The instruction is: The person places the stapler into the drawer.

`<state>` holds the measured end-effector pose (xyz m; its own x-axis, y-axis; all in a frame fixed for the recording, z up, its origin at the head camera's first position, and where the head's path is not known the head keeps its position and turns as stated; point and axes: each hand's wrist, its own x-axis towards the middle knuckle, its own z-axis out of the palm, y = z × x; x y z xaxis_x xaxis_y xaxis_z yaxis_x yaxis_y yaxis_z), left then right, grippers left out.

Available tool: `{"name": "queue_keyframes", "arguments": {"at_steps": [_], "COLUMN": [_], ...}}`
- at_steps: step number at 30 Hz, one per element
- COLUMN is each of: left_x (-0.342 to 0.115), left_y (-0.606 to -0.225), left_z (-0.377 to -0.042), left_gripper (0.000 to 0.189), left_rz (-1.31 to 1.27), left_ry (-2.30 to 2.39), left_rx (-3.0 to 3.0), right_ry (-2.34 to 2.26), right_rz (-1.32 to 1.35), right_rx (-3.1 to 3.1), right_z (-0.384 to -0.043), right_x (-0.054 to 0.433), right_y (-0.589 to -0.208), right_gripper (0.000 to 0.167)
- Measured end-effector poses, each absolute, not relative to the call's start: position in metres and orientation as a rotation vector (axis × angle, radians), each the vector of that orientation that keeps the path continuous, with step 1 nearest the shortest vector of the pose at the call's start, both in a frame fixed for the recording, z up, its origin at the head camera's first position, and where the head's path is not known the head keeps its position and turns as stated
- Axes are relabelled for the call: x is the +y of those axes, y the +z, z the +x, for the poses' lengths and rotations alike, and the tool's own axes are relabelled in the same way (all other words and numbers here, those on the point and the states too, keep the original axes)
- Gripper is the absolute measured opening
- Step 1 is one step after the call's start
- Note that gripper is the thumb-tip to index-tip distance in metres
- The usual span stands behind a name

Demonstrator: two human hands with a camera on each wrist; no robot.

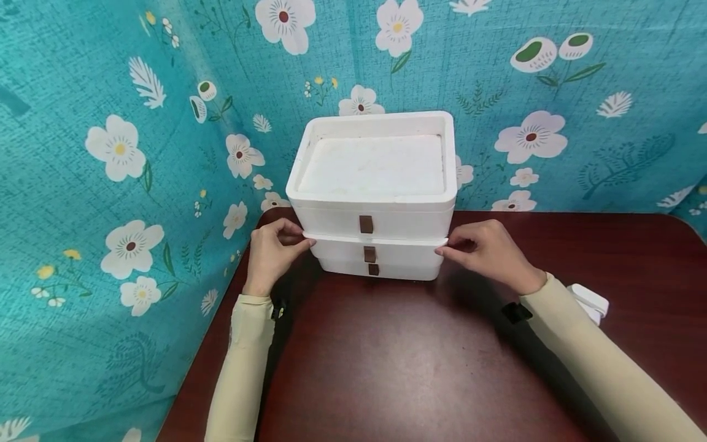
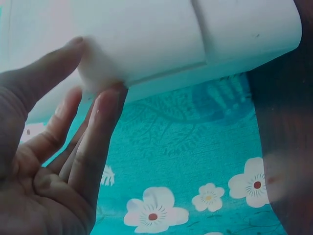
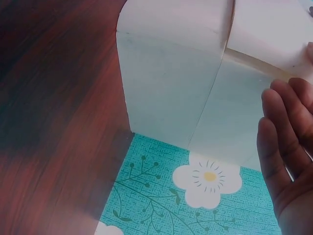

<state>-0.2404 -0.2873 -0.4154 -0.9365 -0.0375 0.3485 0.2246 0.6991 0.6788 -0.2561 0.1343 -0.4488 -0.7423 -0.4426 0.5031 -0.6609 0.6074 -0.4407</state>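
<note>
Left hand (image 1: 269,256) and right hand (image 1: 490,253) pinch opposite side edges of the middle white drawer (image 1: 339,250); nearer than the fingers, tabletop (image 1: 381,362) extends between sleeves (image 1: 245,368).

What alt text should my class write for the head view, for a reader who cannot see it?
A person's left hand and right hand pinch opposite ends of the middle tier of a white storage unit with brown tabs. It stands on a dark reddish table before teal, flower-printed cloth.
</note>
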Motion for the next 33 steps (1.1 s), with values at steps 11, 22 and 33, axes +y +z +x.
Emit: {"name": "queue_keyframes", "arguments": {"at_steps": [11, 22, 33], "left_x": [-0.283, -0.283, -0.288], "left_y": [-0.426, -0.426, -0.421], "left_z": [-0.247, -0.249, -0.249], "left_gripper": [0.029, 0.028, 0.035], "left_rz": [-0.115, -0.116, -0.143], "left_ry": [-1.138, -1.1, -1.164], "left_rx": [-2.501, -2.535, -2.474], "right_ry": [0.868, 0.899, 0.991], "right_rz": [0.835, 0.836, 0.984], "right_rx": [-2.517, -2.522, -2.523], "right_z": [-0.262, -0.258, -0.245], "right_x": [0.136, 0.132, 0.116], "right_y": [-0.45, -0.453, -0.473], "right_gripper": [0.016, 0.008, 0.008]}}
